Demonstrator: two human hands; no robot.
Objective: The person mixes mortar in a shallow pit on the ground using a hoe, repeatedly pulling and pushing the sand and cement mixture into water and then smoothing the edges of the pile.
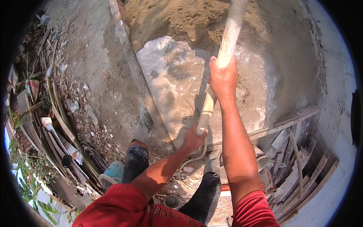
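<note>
A long pale wooden handle (230, 38) runs from near my body up past the top edge, so the tool's far end cannot be made out. My left hand (194, 138) is closed round its near end. Farther up the shaft, my right hand (224, 78) wraps it with the arm stretched forward. Beneath the handle spreads a shiny grey-brown puddle of wet mix (166, 90), cloudy and watery. A heap of brown sand (162, 19) borders the puddle on its far side.
Wooden boards edge the puddle at the left (132, 66) and near right (295, 118). A thin hose (180, 172) curls by my feet, near a light-blue bucket (115, 170). Stacked planks (312, 185) lean along the pale wall (338, 125); more scrap wood (56, 140) lies left.
</note>
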